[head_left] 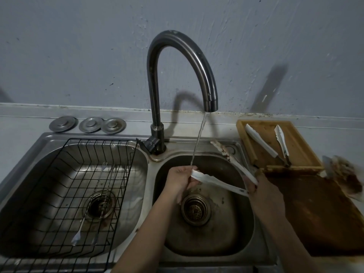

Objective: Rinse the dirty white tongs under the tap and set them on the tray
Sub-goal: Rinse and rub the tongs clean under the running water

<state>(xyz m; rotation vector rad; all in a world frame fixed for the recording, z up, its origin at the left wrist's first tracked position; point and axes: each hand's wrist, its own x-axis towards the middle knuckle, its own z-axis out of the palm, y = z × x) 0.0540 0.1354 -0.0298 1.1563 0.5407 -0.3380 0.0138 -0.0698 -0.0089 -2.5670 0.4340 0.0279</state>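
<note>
Right hand (254,184) is clamped around the hinge end of the white tongs (220,181), which hang open over the right basin of the sink (244,223). Left hand (182,179) pinches the tip of the lower arm, right where the stream from the tap (210,103) lands. That arm looks mostly clean already.

The other arm is the worry: it sticks up toward the back rim, and its tip is caked in brown gunk that's nowhere near the water. If it doesn't get turned under the stream, that dirt rides straight onto the wooden tray (293,154), where 2 clean-looking tongs already lie. Wet plastic held by fingertips could also slip and drop toward the drain (195,209). And the stained board on the right, just beside the right hand, could re-dirty everything if the tongs brush it on the way over.
</note>
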